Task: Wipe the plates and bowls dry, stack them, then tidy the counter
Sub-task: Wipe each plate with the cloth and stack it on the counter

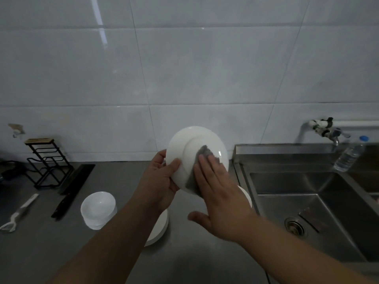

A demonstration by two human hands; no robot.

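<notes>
A white plate (185,144) is held up on edge above the counter with its underside toward me. My left hand (162,181) grips its left rim, thumb over the back. My right hand (219,193) lies flat with straight fingers and presses a grey cloth (205,152) against the plate's base. A stack of white bowls (98,210) stands on the counter to the left. Under my left forearm sits a stack of white plates (159,230). Another white plate edge (246,196) shows behind my right hand.
A steel sink (307,201) with a drain lies to the right, a tap (328,131) and a water bottle (350,154) at its back. On the grey counter (194,263), left side: a black rack (48,162), a black strip (79,177), a knife (63,203), a peeler (19,212).
</notes>
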